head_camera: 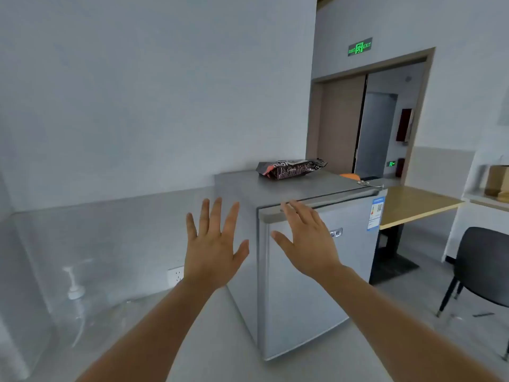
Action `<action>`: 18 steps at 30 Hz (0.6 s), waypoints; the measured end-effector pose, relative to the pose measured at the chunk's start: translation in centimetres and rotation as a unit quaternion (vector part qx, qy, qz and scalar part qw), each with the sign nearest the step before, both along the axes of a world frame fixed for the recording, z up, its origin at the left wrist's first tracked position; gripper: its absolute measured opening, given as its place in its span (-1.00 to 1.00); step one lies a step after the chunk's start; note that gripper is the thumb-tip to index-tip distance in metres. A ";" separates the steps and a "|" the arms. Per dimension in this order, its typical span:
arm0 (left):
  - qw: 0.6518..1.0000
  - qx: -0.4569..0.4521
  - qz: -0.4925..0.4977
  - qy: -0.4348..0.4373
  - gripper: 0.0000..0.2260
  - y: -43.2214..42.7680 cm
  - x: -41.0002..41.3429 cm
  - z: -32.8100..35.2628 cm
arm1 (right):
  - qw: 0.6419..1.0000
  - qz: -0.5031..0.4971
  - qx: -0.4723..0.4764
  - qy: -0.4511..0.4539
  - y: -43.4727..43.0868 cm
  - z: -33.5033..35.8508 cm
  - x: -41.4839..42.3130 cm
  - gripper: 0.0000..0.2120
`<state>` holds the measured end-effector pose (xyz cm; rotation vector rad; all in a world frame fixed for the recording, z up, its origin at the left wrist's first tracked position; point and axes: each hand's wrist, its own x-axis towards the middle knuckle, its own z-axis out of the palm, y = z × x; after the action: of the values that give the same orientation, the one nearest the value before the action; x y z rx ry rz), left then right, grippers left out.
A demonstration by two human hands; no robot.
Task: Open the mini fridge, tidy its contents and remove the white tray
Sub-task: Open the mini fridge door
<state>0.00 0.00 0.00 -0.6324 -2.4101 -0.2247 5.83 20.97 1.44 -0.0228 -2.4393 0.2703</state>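
Note:
A small silver mini fridge (pixel 297 293) stands on the floor against the wall with its door shut, so its contents and any white tray are hidden. My left hand (pixel 213 249) is raised with fingers spread, to the left of the fridge's front corner, holding nothing. My right hand (pixel 305 241) is stretched out with straight fingers in front of the upper left part of the door, its fingertips at the door's top edge. A dark snack bag (pixel 289 169) lies on top of the fridge.
A wooden table (pixel 413 205) stands to the right of the fridge, with a dark chair (pixel 484 268) near it. A doorway (pixel 374 125) opens behind. A wall socket (pixel 175 274) and a pump bottle's reflection (pixel 74 288) show on the glossy lower wall at left.

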 end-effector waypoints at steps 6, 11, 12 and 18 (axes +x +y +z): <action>0.992 -0.009 -0.110 0.068 -0.42 1.7 -5.8 -0.1 | 0.999 -0.031 -0.007 0.014 -1.2 -0.5 -3.5 -0.43; 0.973 -0.022 -0.203 0.109 -0.53 2.7 -11.1 -0.4 | 0.997 -0.061 -0.003 0.038 -1.5 -1.0 -5.5 -0.47; 0.967 -0.028 -0.226 0.117 -0.53 3.1 -11.9 -0.5 | 0.997 -0.063 -0.008 0.042 -1.6 -1.1 -5.8 -0.48; 0.932 -0.014 -0.338 0.132 -0.53 5.2 -16.0 -1.2 | 0.995 -0.067 0.013 0.079 -1.7 -1.5 -7.2 -0.52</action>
<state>-15.99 5.18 -1.24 -1.3995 -1.8648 -0.3597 -1.41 19.29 -0.06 -0.1482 -2.2723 0.1731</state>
